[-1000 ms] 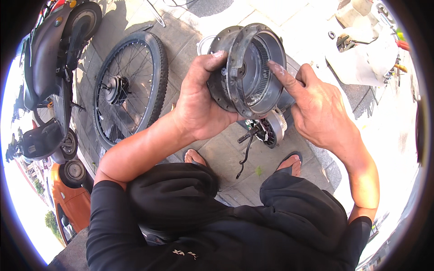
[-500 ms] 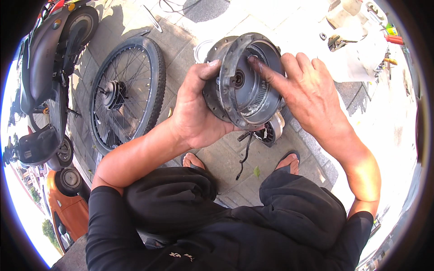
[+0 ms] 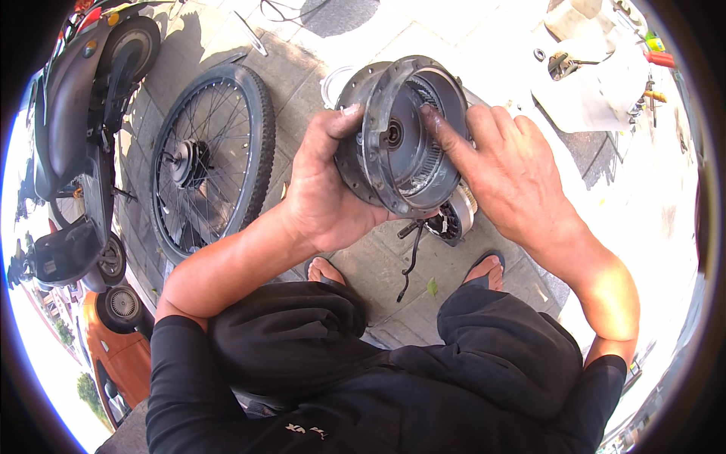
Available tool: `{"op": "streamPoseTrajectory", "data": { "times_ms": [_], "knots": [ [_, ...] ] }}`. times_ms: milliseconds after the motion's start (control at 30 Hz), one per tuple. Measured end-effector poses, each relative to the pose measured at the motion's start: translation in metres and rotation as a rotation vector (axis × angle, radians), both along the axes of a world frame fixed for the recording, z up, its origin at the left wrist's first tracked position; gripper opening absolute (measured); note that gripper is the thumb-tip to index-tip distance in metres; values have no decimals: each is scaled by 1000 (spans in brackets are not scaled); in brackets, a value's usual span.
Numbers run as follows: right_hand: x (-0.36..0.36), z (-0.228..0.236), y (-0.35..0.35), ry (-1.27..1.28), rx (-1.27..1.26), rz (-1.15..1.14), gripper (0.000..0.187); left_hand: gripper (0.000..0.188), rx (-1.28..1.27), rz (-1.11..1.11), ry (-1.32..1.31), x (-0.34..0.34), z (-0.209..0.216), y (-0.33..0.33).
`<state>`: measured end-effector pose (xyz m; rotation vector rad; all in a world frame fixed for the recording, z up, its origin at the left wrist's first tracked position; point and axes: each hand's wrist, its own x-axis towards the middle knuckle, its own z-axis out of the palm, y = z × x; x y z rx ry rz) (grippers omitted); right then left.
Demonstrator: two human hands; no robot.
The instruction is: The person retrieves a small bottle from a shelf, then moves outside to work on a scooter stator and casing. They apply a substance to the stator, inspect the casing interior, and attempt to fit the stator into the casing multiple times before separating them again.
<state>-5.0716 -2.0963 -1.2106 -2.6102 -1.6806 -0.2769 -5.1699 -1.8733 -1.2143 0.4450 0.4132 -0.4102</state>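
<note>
A dark grey metal hub motor shell [image 3: 378,163], round and flanged with small holes, is held up before me, its open side tilted right. My left hand [image 3: 321,178] grips it from the left and below, thumb on the flange. Inside the shell show a ring of gear teeth [image 3: 429,170] with pale grease and a central bearing [image 3: 394,134]. My right hand [image 3: 514,163] is open at the right rim; its darkened index finger reaches inside towards the teeth, the other fingers bent apart from it. Its thumb is hidden. Below lies a motor core [image 3: 456,216] with a black cable [image 3: 411,265].
A spoked wheel [image 3: 215,155] with a hub motor lies on the paving at left, beside a parked scooter [image 3: 72,121]. An orange car [image 3: 117,344] stands beyond. At right sit a white container [image 3: 586,98] and a red-handled tool [image 3: 660,59]. My sandalled feet flank the motor core.
The shell and both hands have shifted slightly left in view. My right index finger has moved a little lower and to the right inside the shell.
</note>
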Motion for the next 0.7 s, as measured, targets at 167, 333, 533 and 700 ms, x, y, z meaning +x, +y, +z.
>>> {"op": "streamPoseTrajectory", "data": {
  "times_ms": [167,333,533,700],
  "knots": [
    [3,-5,-6,269,126,-49,56,64,49,19,1,0,0,-1],
    [10,2,-23,707,480,-188,50,84,109,39,19,2,-9,4],
    [13,-39,-75,1107,210,-319,58,108,-10,55,-41,-1,-25,22],
    [22,-69,-86,1283,65,-161,80,116,7,-39,-80,8,-41,27]
  ]
}}
